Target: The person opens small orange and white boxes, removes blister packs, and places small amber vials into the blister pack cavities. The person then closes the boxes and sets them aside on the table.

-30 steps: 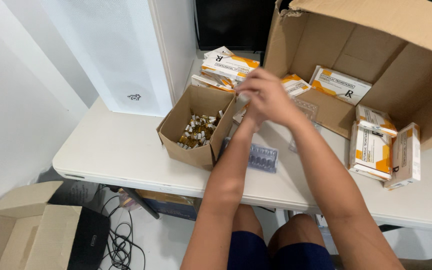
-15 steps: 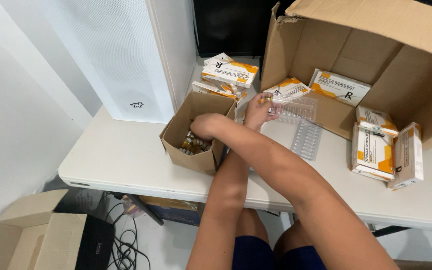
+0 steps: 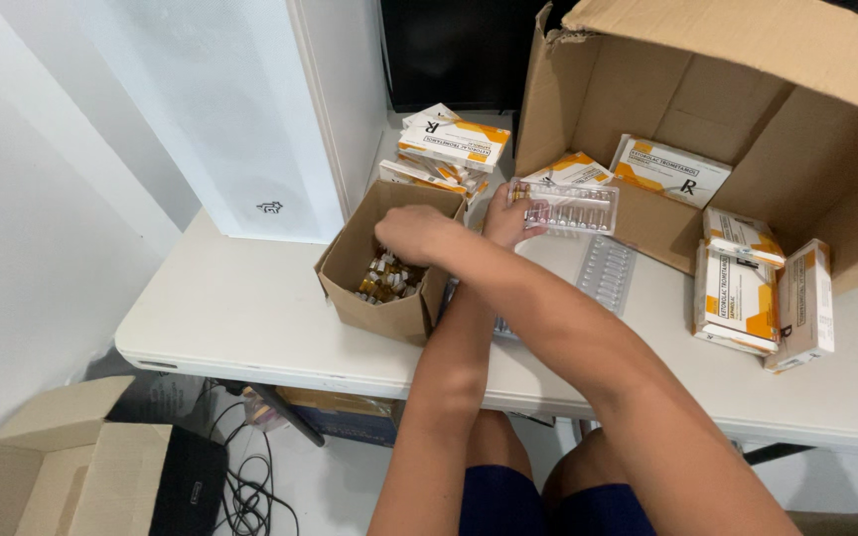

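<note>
Seated at a white worktop (image 3: pixel 250 318), forearms crossed.

Right hand (image 3: pixel 414 233) reached across to the left, poised over the mouth of a small open carton (image 3: pixel 374 318), knuckles up and fingers curled downward. Hard to tell from this angle whether anything is pinched beneath them. Inside that carton, just under the hand, a loose heap of small amber vials (image 3: pixel 384 283) with pale caps.

Left hand (image 3: pixel 508 213) reached to the right, fingers clasped on the near-left end of a clear plastic tray (image 3: pixel 573 206). Tray held off the worktop, roughly level, with a row of little vials lying in its pockets. Positioned just beside the small carton's far right corner and in front of a large cardboard box (image 3: pixel 647 99) tipped on its side, mouth toward the seat.

Inside the large box, white-and-orange flat packs (image 3: pixel 672 169) lying against its lower wall. On the worktop below the held tray, a second clear blister tray (image 3: pixel 605 270), lying flat and seemingly empty. Further right, more packs (image 3: pixel 737 298) of the same kind, some standing on edge, close together. Behind the small carton, a stack of packs (image 3: pixel 454 144) against a tall white panel (image 3: pixel 230 109).

Down on the floor at the left, an open cardboard box (image 3: pixel 52 476) beside a tangle of black cables (image 3: pixel 250 496).
</note>
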